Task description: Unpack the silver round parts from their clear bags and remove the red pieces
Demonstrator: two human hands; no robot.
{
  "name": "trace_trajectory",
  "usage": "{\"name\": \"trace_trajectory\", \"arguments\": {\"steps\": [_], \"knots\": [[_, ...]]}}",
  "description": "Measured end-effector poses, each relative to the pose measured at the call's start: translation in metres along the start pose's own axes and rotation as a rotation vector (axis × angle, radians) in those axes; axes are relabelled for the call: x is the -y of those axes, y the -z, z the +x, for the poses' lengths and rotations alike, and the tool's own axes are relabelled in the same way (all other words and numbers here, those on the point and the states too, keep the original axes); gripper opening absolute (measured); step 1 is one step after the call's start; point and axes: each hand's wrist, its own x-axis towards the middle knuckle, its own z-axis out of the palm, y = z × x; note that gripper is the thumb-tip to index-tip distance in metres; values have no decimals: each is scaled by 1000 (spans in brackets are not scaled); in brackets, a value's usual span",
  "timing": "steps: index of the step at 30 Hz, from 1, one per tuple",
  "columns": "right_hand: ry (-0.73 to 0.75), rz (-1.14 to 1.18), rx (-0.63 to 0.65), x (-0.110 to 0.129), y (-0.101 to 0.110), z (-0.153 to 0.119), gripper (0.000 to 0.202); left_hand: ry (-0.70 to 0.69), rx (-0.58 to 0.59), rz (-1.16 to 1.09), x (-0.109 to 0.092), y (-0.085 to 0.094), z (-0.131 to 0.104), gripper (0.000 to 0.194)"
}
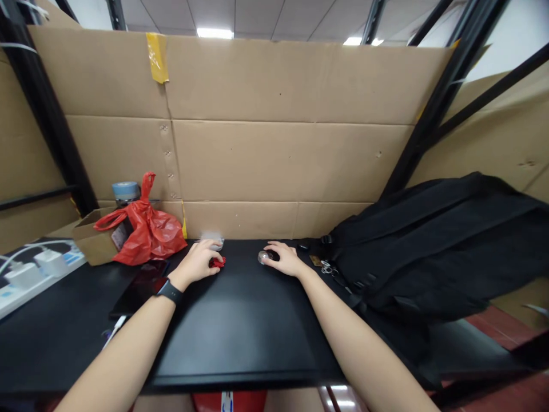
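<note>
Resting on desk (240, 320) near backpack (429, 252): left hand (199, 262) grip clamped on red item (218, 262); right hand (283, 258) grip cupped round small metal obj (263, 257).

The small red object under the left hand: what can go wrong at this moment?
The left hand only covers the small red object with its fingertips, so it may slip away. The smartphone lies beside the left wrist and could be pushed. The right hand touches a small round object that might roll.

Red obj (217, 262) mostly hidden under left fingers (213, 252); pale obj (212, 237) blurred.
</note>
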Motion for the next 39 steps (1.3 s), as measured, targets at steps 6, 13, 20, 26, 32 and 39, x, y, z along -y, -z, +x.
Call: {"name": "trace_trajectory", "arguments": {"steps": [6,13,20,26,32,39], "knots": [[15,68,-65,7,1,-8,41,7,16,25,-6,-8,5,12],[43,211,-153,11,-7,-8,39,38,-39,-17,-14,-12,3,10],[100,367,-402,19,-4,-6,36,70,-213,-336,-33,-3,9,16],[107,664,-337,53,-1,-14,39,155,-282,-568,-57,7,10,15],[249,1004,-218,95,-4,-26,32,246,-364,-653,-63,0,12,12],[311,1105,-200,119,-7,-35,34,196,-401,-932,-73,-8,14,26]]}}
